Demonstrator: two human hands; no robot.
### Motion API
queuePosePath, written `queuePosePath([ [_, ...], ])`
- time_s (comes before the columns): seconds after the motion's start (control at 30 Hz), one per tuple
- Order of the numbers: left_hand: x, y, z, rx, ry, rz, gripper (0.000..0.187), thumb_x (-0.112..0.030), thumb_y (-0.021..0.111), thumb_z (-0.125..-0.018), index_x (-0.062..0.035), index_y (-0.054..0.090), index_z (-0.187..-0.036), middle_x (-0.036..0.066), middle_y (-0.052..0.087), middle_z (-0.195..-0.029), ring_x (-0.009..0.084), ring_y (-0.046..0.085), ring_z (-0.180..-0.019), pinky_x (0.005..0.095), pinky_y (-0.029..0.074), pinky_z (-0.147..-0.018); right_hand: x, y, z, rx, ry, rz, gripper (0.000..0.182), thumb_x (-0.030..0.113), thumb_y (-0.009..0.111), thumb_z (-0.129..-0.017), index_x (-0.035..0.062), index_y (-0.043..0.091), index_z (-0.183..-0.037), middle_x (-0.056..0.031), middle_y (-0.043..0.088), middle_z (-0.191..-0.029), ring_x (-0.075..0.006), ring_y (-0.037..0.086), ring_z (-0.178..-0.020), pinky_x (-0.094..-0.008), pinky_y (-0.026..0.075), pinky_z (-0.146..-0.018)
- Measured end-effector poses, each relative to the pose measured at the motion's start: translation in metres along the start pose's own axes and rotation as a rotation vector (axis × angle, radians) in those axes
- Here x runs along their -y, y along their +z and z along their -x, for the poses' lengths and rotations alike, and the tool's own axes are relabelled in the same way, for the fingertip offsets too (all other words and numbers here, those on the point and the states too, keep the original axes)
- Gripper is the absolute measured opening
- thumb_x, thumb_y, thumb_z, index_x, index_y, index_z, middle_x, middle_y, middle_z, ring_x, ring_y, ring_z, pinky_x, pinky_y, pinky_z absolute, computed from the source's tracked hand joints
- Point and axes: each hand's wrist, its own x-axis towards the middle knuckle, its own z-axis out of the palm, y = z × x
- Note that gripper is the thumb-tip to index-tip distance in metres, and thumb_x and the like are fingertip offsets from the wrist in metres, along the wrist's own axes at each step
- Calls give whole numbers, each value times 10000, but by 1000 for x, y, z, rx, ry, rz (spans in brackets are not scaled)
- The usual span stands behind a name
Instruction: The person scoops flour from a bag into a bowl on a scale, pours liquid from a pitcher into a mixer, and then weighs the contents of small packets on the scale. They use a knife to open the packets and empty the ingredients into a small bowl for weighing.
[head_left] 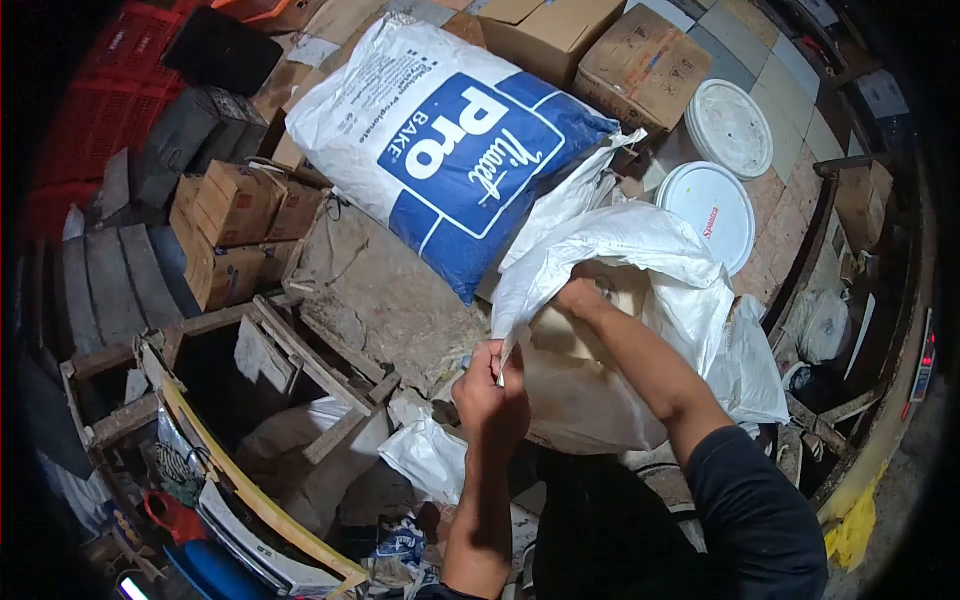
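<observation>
In the head view, a large white sack [690, 260] stands with its mouth folded open in front of me. My left hand [490, 395] pinches the sack's left edge between thumb and fingers. Inside the mouth is my right hand [580, 292], reaching down past the rim. Its fingers are hidden by the sack's edge, so what they touch does not show. Pale material or lining [565, 335] is visible within. Just beyond lies a full white and blue bag [450, 150] printed "Niacet Pro Bake".
Two white lidded buckets [708, 215] stand right of the sack. Cardboard boxes [645, 65] sit behind, with more cartons [240, 205] at left. A wooden frame [310, 365] is at lower left, red crates [110, 110] at upper left. A white plastic bag [750, 365] lies at right.
</observation>
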Motion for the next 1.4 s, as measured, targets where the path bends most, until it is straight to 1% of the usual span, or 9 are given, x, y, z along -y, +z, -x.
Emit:
queuePosePath([
  [0.07, 5, -2, 0, -9, 61, -1, 215, -207, 589, -926, 2, 603, -877, 76, 540, -619, 119, 502, -584, 288, 421, -575, 15, -32, 27, 267, 2, 143, 664, 364, 558, -870, 143, 345, -1459, -161, 364, -1489, -347, 419, -1319, -432, 361, -1071],
  [0.13, 12, -5, -1, -23, 188, 46, 203, -199, 591, -924, -2, 604, -879, 85, 551, -615, 137, 520, -566, 297, 427, -566, 7, -29, 45, 79, 3, 234, 289, 220, 636, -783, 63, 722, -1009, -184, 672, -1105, -344, 635, -1066, -468, 490, -914],
  [0.2, 23, 1, -5, -79, 277, 46, 185, -188, 593, -919, -7, 599, -883, 96, 554, -604, 172, 532, -534, 319, 424, -540, 2, -50, 70, 170, 130, 304, 265, 218, 658, -760, 83, 738, -973, -182, 693, -1044, -346, 662, -1006, -453, 535, -837],
  [0.43, 22, -6, 2, -21, 341, -22, 107, -111, 604, -890, -25, 577, -947, 143, 598, -667, 321, 601, -576, 398, 463, -541, -11, -58, 138, 226, -4, 625, 212, 207, 610, -800, 105, 751, -921, -112, 716, -968, -249, 696, -906, -368, 555, -725],
  [0.53, 22, -17, 4, 37, 342, -71, 92, -95, 597, -892, -28, 576, -951, 132, 580, -645, 308, 588, -559, 398, 457, -535, -22, -91, 162, 73, 144, 470, 215, 209, 573, -823, 97, 747, -882, -108, 713, -910, -255, 696, -863, -378, 549, -693],
  [0.73, 17, -16, 3, 32, 329, 35, 93, -91, 599, -890, -28, 578, -956, 112, 554, -621, 296, 569, -543, 399, 446, -526, -87, -71, 137, -365, -43, 374, 262, 251, 536, -853, 67, 699, -764, -133, 673, -827, -260, 662, -836, -420, 516, -738],
  [0.83, 11, -16, 5, 55, 345, -2, 114, -112, 596, -897, -21, 577, -963, 120, 564, -643, 304, 574, -569, 400, 449, -541, -76, -59, 106, -246, -238, 457, 306, 256, 569, -808, 67, 684, -1018, -132, 676, -1020, -286, 654, -929, -442, 506, -797],
  [1.1, 11, -16, 11, 86, 189, -6, 306, -277, 550, -949, 24, 593, -977, 73, 548, -640, 164, 532, -590, 331, 436, -584, -52, -24, 40, 87, -212, 414, 372, 318, 473, -858, 53, 683, -1013, -146, 679, -1020, -304, 652, -944, -446, 506, -821],
  [1.4, 14, -1, 17, -29, 203, 100, 345, -314, 546, -954, 28, 590, -960, 40, 534, -681, 91, 468, -610, 259, 382, -559, -96, -10, 70, -27, -180, 252, 480, 387, 366, -915, 37, 681, -1008, -162, 682, -1020, -324, 651, -960, -450, 506, -848],
])
